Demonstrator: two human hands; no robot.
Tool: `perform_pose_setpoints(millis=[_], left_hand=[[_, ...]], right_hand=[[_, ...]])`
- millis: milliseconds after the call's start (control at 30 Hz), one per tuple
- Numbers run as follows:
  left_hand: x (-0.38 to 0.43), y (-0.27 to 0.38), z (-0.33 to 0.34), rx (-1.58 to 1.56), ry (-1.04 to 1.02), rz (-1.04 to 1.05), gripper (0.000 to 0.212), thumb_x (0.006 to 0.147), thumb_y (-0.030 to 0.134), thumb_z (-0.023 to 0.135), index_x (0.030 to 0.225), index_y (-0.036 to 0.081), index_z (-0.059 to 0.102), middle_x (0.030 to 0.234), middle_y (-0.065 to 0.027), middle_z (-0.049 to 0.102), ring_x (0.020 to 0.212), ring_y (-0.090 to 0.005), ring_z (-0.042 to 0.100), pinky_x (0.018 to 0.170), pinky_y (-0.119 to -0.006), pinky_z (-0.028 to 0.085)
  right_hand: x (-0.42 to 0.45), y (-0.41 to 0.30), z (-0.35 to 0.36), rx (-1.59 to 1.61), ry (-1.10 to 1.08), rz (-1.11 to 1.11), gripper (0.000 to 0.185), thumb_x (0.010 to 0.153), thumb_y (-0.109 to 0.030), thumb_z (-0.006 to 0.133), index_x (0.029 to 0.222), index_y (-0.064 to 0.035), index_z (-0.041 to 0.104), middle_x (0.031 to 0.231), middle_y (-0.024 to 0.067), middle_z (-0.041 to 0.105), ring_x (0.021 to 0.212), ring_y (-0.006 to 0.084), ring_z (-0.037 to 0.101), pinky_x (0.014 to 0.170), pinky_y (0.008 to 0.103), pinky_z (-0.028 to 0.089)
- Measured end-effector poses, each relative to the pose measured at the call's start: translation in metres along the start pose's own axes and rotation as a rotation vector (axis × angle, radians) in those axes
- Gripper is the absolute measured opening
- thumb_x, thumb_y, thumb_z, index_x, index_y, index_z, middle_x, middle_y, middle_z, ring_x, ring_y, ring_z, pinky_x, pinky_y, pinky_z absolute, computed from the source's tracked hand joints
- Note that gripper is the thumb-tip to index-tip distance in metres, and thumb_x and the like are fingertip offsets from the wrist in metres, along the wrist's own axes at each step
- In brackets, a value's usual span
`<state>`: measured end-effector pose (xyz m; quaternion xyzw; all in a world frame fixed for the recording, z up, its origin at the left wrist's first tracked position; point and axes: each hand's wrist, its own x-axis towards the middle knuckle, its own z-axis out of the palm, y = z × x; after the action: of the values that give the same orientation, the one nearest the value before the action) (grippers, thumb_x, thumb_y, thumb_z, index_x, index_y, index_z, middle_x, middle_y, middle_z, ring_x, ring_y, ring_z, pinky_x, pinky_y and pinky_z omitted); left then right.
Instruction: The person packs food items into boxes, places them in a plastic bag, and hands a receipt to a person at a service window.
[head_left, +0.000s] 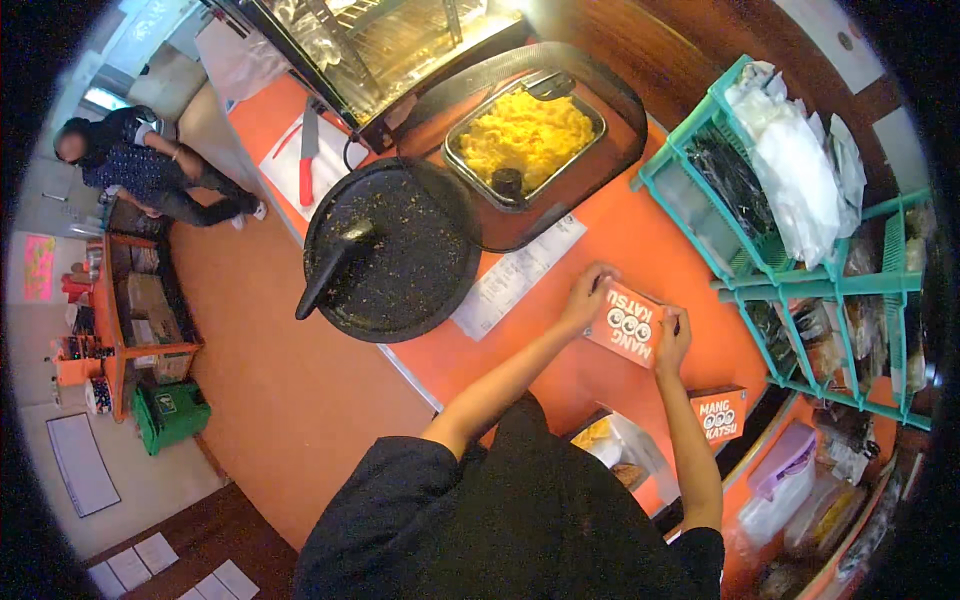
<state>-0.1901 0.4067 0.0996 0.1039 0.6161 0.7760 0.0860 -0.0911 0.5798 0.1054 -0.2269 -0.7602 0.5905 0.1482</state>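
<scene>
An orange printed food box (628, 322) is held between my two hands above the orange counter. The fingers of my left hand (589, 296) grip its left end, and my right hand (673, 341) has hold of its right end. Beside my right forearm lies a second printed box (718, 415). Nearer my body, partly hidden by my torso, is an open box with food and a white lining (607, 448). A paper receipt or list (517, 274) with writing lies flat beyond my left hand.
A round black lid or pan (390, 262) overhangs the counter's left edge. Behind it are a metal tray of yellow food (529, 139), a red-handled knife (306, 161) and a glass display case (375, 45). Teal plastic baskets (817, 283) stand right. A person (150, 165) is at far left.
</scene>
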Motion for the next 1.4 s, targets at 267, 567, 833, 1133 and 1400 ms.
perform_pose_setpoints(millis=[267, 567, 833, 1133, 1400], left_hand=[[-0.013, 0.026, 0.029, 1.182, -0.078, 0.269, 0.029, 0.084, 0.026, 0.053, 0.103, 0.004, 0.054, 0.106, -0.0146, 0.054, 0.104, -0.034, 0.049, 0.092, -0.054, 0.033], [-0.024, -0.008, 0.072, 1.143, -0.218, 0.639, 0.032, 0.079, 0.031, 0.057, 0.107, 0.016, 0.058, 0.11, -0.0128, 0.053, 0.117, -0.0347, 0.04, 0.101, -0.064, 0.014], [-0.004, -0.029, 0.072, 0.973, -0.836, 0.483, 0.019, 0.08, 0.028, 0.056, 0.092, 0.017, 0.065, 0.121, -0.0086, 0.049, 0.122, -0.0339, 0.037, 0.103, -0.061, 0.014], [-0.041, 0.05, 0.031, 0.982, -1.167, 0.476, 0.027, 0.069, 0.026, 0.067, 0.093, 0.013, 0.067, 0.137, -0.0121, 0.037, 0.13, -0.0309, 0.029, 0.104, -0.05, 0.026], [-0.065, 0.05, 0.055, 1.291, -0.38, 0.564, 0.076, 0.065, 0.042, 0.068, 0.134, 0.025, 0.041, 0.138, -0.0256, 0.022, 0.13, -0.0426, 0.02, 0.1, -0.059, 0.023]], right_hand=[[0.027, 0.031, -0.006, 0.244, 0.158, -0.029, 0.027, 0.095, -0.029, 0.042, 0.086, -0.0068, 0.054, 0.087, 0.0015, 0.051, 0.083, 0.0122, 0.047, 0.067, 0.0266, 0.042], [0.025, -0.016, -0.003, -0.141, 0.217, 0.032, 0.027, 0.094, -0.025, 0.042, 0.094, 0.0, 0.051, 0.077, 0.0117, 0.056, 0.073, 0.0243, 0.057, 0.068, 0.0339, 0.045], [-0.068, -0.119, -0.109, -0.664, 0.09, -0.49, 0.012, 0.089, -0.011, 0.05, 0.094, -0.0013, 0.055, 0.084, 0.0093, 0.051, 0.074, 0.0186, 0.05, 0.065, 0.0281, 0.041], [-0.213, -0.102, -0.299, -0.35, 1.105, -0.034, 0.015, 0.086, -0.017, 0.057, 0.098, -0.0074, 0.056, 0.08, 0.0023, 0.053, 0.067, 0.0137, 0.046, 0.067, 0.0268, 0.041], [-0.224, 0.036, -0.429, -0.865, 0.823, -0.019, 0.027, 0.084, -0.028, 0.059, 0.092, -0.0019, 0.061, 0.084, 0.009, 0.06, 0.066, 0.02, 0.053, 0.065, 0.0322, 0.045]])
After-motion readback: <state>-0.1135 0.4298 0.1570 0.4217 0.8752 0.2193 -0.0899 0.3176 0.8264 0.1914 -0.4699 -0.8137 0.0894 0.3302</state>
